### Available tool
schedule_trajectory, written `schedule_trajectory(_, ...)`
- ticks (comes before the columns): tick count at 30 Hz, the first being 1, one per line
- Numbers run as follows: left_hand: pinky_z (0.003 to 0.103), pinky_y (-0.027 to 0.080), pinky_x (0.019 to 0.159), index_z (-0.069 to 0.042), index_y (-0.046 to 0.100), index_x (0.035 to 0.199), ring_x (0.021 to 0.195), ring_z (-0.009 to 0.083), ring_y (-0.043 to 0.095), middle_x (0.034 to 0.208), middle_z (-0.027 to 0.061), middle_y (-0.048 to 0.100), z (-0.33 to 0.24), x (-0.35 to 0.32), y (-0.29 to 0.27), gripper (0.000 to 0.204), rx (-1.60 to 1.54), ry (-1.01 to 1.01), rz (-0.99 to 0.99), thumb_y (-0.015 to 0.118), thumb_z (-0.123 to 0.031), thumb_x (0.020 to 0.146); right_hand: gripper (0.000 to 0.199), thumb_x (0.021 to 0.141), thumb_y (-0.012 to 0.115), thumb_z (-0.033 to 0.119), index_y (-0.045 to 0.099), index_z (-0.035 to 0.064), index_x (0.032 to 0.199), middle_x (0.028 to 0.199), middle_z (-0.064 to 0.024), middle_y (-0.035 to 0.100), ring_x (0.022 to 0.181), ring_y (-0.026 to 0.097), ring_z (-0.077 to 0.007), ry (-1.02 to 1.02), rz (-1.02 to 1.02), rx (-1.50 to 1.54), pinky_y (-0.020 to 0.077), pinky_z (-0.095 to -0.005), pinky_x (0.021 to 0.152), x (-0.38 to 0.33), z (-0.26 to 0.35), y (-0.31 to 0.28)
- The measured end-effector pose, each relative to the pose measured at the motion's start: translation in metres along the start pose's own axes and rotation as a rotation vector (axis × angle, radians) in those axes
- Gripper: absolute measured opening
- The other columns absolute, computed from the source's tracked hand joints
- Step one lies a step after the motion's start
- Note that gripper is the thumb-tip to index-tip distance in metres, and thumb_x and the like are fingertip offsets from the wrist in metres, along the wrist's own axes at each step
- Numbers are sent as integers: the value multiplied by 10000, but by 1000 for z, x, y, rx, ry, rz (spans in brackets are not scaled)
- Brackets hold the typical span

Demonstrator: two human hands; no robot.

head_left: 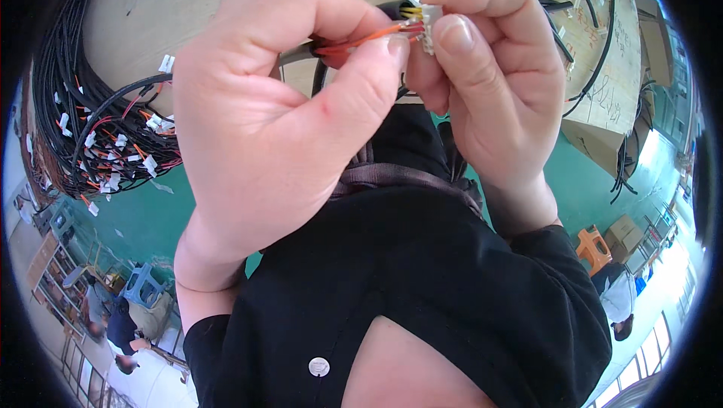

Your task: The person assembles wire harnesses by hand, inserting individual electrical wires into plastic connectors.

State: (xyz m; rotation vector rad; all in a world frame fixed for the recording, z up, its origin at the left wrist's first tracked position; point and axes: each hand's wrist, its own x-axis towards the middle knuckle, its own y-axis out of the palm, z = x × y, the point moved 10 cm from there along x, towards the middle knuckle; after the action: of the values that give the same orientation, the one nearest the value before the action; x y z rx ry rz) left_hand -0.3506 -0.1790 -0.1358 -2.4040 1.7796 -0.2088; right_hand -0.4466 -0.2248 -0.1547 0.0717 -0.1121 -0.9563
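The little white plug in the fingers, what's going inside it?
Thin orange wires, with some yellow ones, run into the white plug. The right hand pinches it; the left hand holds the wires. Fingers hide the plug's insides.

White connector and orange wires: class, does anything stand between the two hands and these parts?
Nothing visible does. The right hand pinches the white connector directly between thumb and fingers, and the left hand grips the orange wires that run into it. No other cable or object lies between.
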Motion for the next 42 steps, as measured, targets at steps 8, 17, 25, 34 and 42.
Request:
schedule_trajectory(8,168,349,649,19,534,806,736,62,452,890,17,448,3,-1,2,44,47,85,12,540,26,763,145,852,465,65,455,-9,976,681,-38,539,529,455,-44,-22,-31,-39,340,-150,458,-3,-1,0)
schedule_trajectory(17,178,369,650,22,529,820,719,68,470,890,18,456,17,3,3,45,-11,-5,18,545,4,781,136,858,442,53,452,-9,978,688,-45,529,510,455,-62,-30,-91,-89,343,-171,437,-5,-2,-1)
schedule_trajectory(25,176,364,662,17,568,835,722,72,463,872,29,494,21,4,-7,78,-162,96,15,580,-19,766,183,871,430,132,468,-5,986,630,-43,507,473,419,-71,314,-145,391,309,-181,413,1,-42,-4)
schedule_trajectory(34,163,338,646,6,550,785,722,65,431,864,14,447,-12,0,0,47,97,165,-25,559,34,748,182,867,439,112,464,-12,998,635,-43,518,479,422,-62,248,-94,300,310,-173,416,0,-26,-5)
schedule_trajectory(42,167,342,626,10,545,765,750,80,432,860,34,438,-8,1,4,90,163,161,14,550,76,705,178,863,445,99,462,-18,997,647,-46,524,485,425,-59,153,-89,128,314,-170,420,0,-16,-7)
